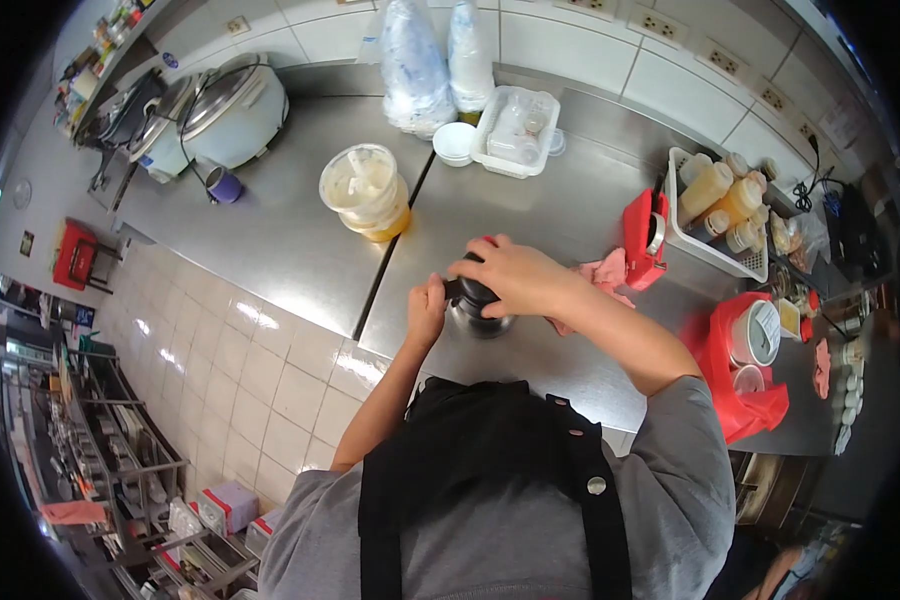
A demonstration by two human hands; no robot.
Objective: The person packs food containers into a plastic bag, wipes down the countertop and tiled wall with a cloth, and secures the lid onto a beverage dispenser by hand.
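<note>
A squat metal jug with a black top and a black side handle, perhaps a thermos jug (485, 325), stands on the steel counter in front of me. Something red shows at its top, partly behind my fingers. My left hand (427, 312) is closed around the handle on the jug's left side. From above and the right, my right hand (515, 277) grips the black top, covering much of it. Beyond them, a clear plastic tub (365, 190) of pale and orange contents has a white utensil in it. A pink cloth (606, 278) lies right of my right hand.
A red holder (646, 238) and a white basket of bottles (715, 245) stand at right, near a red bag (735, 375) with tubs. At the back are a white tray (518, 130) and bagged cups (415, 75). Rice cookers (232, 115) sit back left. The counter's edge is close to me.
</note>
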